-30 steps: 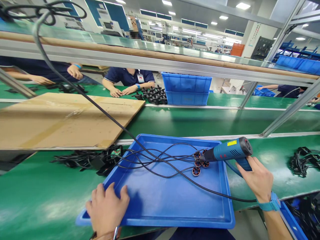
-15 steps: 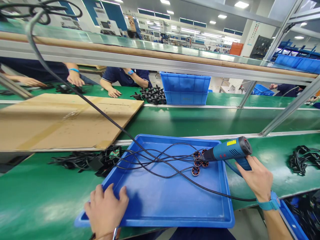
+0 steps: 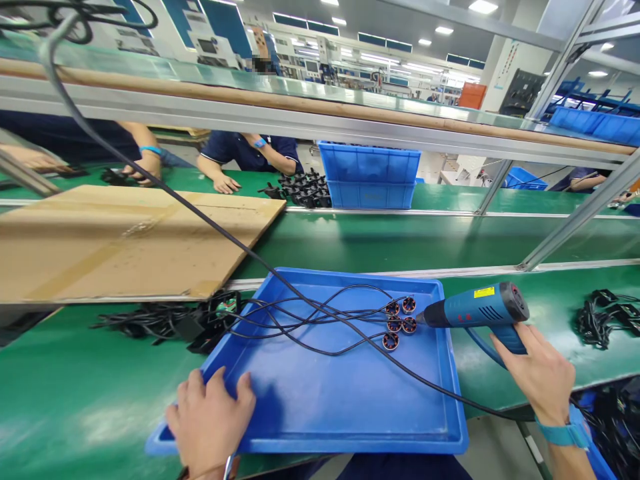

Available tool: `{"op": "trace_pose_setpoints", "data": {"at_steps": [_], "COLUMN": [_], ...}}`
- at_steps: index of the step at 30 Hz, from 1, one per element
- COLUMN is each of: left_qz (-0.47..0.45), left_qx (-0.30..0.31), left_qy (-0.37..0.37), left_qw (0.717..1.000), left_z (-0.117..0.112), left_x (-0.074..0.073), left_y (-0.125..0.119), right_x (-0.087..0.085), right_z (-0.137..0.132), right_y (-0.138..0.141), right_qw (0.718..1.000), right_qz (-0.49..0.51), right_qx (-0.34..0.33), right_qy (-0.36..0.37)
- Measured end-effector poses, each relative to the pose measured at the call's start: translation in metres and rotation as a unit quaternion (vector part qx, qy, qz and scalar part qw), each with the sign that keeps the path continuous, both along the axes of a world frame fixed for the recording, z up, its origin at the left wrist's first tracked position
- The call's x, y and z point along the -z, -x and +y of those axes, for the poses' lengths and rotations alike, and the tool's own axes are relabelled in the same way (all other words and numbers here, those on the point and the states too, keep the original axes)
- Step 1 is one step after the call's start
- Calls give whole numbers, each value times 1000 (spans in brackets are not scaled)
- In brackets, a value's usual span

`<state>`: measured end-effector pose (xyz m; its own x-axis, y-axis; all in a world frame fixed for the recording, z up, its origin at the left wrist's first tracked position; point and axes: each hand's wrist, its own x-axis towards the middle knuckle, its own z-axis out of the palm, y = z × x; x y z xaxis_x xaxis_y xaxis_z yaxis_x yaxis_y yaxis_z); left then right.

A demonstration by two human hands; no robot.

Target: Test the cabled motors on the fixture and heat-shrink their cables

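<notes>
My right hand (image 3: 543,373) is wrapped round the handle of a blue heat gun (image 3: 473,307), held level over the tray's right rim. Its dark nozzle points left at several small round motors (image 3: 394,325), copper-coloured inside, lying in the shallow blue tray (image 3: 320,407). Thin black cables (image 3: 300,319) run left from the motors across the tray's left rim. My left hand (image 3: 213,417) grips the tray's near left rim, thumb on the inside and fingers over the edge. A thick black power cord (image 3: 225,233) hangs diagonally across the view, passing above the tray towards my right wrist.
Black cable bundles (image 3: 165,321) lie left of the tray, others (image 3: 605,320) at far right. A cardboard sheet (image 3: 115,240) lies beyond. Across the bench, co-workers' hands (image 3: 225,183) rest near black parts and stacked blue crates (image 3: 370,175). Metal frame posts (image 3: 565,217) stand at right.
My right hand has drawn the heat gun to the right, so its nozzle is off the motors and two of them show more fully. My left hand stays on the tray rim.
</notes>
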<state>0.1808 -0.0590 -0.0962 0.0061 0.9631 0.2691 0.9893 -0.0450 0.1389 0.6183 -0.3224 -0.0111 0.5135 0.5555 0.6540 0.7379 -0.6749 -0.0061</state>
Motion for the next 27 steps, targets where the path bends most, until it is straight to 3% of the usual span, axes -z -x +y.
{"op": "trace_pose_setpoints", "data": {"at_steps": [11, 27], "left_qz": [-12, -13], "left_qx": [-3, -1], "left_qy": [-4, 10], "left_qw": [1000, 1000], "left_z": [5, -1], "left_x": [13, 0], "left_y": [7, -1], "right_x": [10, 9], "right_z": [-12, -7], "right_y": [-7, -8], "right_qw": [1000, 999], "right_qz": [14, 29], "right_qx": [11, -14], "right_qy": [-13, -26]}}
